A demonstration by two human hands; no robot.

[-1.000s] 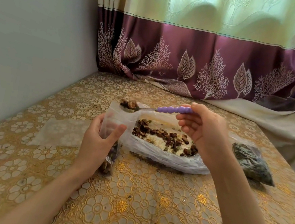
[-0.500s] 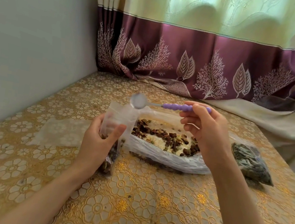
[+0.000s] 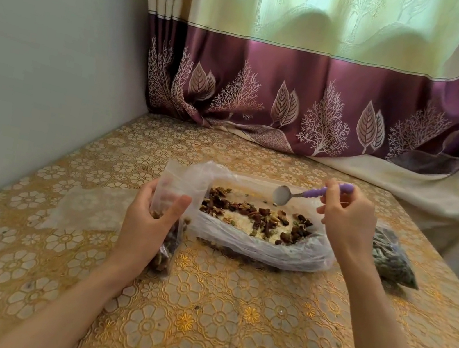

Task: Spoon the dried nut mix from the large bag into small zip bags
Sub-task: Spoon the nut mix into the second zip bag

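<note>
Gold floral tablecloth (image 3: 226, 326) covers the surface, with a purple-and-green curtain (image 3: 297, 93) behind. Two arms reach in. The left hand (image 3: 149, 221) is closed around one small clear zip bag (image 3: 177, 186), held upright with nuts inside. Just right of it lies one large clear plastic bag of dried nut mix (image 3: 255, 227). Above this bag, the right hand (image 3: 348, 222) pinches one purple-handled metal spoon (image 3: 282, 195), its bowl empty. One dark filled bag (image 3: 390, 260) lies right of that wrist.

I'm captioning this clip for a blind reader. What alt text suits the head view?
A right hand holds an empty purple-handled spoon over a large open bag of dried nut mix, while the left hand holds a small zip bag, partly filled, upright beside it. Both rest on a gold floral tablecloth; a dark filled bag lies to the right.
</note>
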